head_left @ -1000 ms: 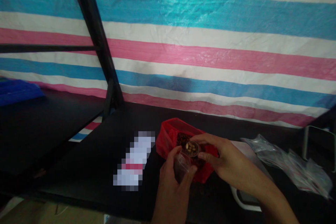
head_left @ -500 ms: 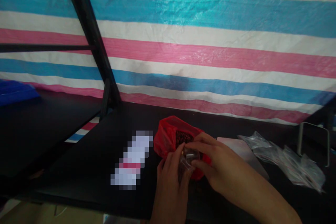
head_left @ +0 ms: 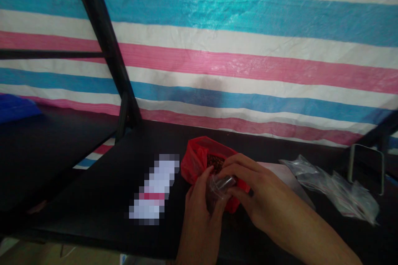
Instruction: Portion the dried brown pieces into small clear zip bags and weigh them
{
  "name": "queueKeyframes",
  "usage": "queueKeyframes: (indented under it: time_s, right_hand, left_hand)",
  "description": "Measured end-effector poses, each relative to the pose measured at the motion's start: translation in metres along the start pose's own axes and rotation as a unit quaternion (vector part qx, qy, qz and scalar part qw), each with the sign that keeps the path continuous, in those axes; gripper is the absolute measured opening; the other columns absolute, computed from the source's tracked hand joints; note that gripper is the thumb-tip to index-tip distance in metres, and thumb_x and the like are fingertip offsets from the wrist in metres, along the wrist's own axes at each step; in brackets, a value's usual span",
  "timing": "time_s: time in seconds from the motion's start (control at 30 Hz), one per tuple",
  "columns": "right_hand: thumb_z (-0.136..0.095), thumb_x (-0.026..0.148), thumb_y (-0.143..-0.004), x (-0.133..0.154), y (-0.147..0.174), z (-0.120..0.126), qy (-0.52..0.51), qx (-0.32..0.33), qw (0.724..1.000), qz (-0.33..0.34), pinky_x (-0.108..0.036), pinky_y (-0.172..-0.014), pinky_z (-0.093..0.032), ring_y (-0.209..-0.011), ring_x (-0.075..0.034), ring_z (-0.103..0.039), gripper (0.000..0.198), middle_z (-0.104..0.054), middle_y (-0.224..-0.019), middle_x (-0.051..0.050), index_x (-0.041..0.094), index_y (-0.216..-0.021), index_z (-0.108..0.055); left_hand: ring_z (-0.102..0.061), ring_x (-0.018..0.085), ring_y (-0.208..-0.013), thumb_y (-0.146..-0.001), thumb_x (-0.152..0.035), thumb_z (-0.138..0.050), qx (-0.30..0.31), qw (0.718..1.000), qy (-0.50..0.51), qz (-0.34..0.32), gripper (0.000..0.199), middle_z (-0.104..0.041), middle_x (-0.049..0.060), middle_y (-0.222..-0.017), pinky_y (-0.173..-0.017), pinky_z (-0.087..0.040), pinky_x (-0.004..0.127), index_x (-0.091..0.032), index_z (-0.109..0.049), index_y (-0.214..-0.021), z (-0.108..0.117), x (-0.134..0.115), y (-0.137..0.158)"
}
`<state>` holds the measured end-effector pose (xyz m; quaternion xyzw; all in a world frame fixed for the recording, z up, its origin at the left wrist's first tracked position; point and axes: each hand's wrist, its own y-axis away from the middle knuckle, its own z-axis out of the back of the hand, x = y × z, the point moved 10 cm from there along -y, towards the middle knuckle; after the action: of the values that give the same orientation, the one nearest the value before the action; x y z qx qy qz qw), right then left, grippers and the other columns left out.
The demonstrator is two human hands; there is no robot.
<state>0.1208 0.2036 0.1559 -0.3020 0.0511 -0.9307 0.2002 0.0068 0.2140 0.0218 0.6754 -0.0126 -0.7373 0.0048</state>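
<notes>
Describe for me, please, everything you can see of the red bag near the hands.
The red bag looks like thin, translucent plastic, with crumpled, folded sides. It sits open on the black table, and small brown pieces show inside its mouth. The left hand, the right hand and a clear cup hide much of its near side; whether they touch it cannot be told.

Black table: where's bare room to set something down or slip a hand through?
Most room: black table left of the blurred white item. A narrower strip lies between the red bag and striped sheet. Crowded: the red bag's opening, with left hand and right hand there, and rightward around the clear bags.
</notes>
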Motion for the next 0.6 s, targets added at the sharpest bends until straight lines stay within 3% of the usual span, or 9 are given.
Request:
queueKeyframes:
  time_s: [0.2,0.33,0.43,0.5,0.6]
  right_hand:
    - [-0.059,-0.007,-0.092,0.016,0.002,0.009,-0.014,-0.012,1.0,0.02,-0.026,-0.089,-0.058,-0.104,-0.015,-0.073,0.051,-0.073,-0.124,-0.001,0.031,-0.119,-0.08]
    - [-0.064,-0.002,-0.094,0.013,0.004,0.013,-0.013,-0.028,0.999,0.019,-0.025,-0.092,-0.059,-0.107,-0.015,-0.074,0.048,-0.073,-0.126,0.0,0.033,-0.124,-0.079]
    - [-0.064,0.009,-0.1,0.0,0.0,0.016,-0.014,-0.068,0.997,0.012,-0.03,-0.1,-0.058,-0.114,-0.017,-0.073,0.043,-0.071,-0.132,-0.002,0.033,-0.134,-0.074]
    - [-0.06,0.009,-0.1,-0.015,-0.006,0.013,0.003,-0.085,0.996,-0.013,-0.034,-0.103,-0.057,-0.116,-0.02,-0.073,0.044,-0.07,-0.135,-0.005,0.03,-0.138,-0.072]
    - [-0.055,0.001,-0.095,-0.038,-0.022,-0.009,0.075,-0.037,0.994,-0.064,-0.039,-0.105,-0.055,-0.115,-0.025,-0.073,0.047,-0.071,-0.133,-0.01,0.022,-0.131,-0.076]
  left_hand:
    - [-0.051,0.041,-0.14,-0.084,-0.046,-0.069,-0.047,0.998,-0.026,0.023,0.053,-0.068,0.013,-0.141,-0.118,-0.043,0.066,-0.028,-0.07,-0.134,0.009,-0.002,0.003]
    - [-0.052,0.039,-0.138,-0.086,-0.051,-0.07,-0.053,0.998,-0.032,0.012,0.053,-0.067,0.013,-0.141,-0.116,-0.045,0.062,-0.028,-0.068,-0.135,0.012,-0.003,0.007]
    - [-0.056,0.037,-0.137,-0.093,-0.054,-0.065,-0.055,0.998,-0.024,0.01,0.053,-0.067,0.013,-0.141,-0.112,-0.051,0.056,-0.029,-0.065,-0.139,0.009,-0.001,0.014]
    - [-0.059,0.036,-0.134,-0.096,-0.054,-0.06,-0.093,0.995,-0.03,0.006,0.05,-0.069,0.014,-0.138,-0.111,-0.052,0.055,-0.029,-0.063,-0.14,0.013,-0.001,0.021]
    - [-0.061,0.035,-0.131,-0.096,-0.051,-0.059,-0.141,0.989,-0.04,-0.009,0.047,-0.068,0.014,-0.135,-0.114,-0.048,0.057,-0.026,-0.062,-0.136,0.02,-0.004,0.024]
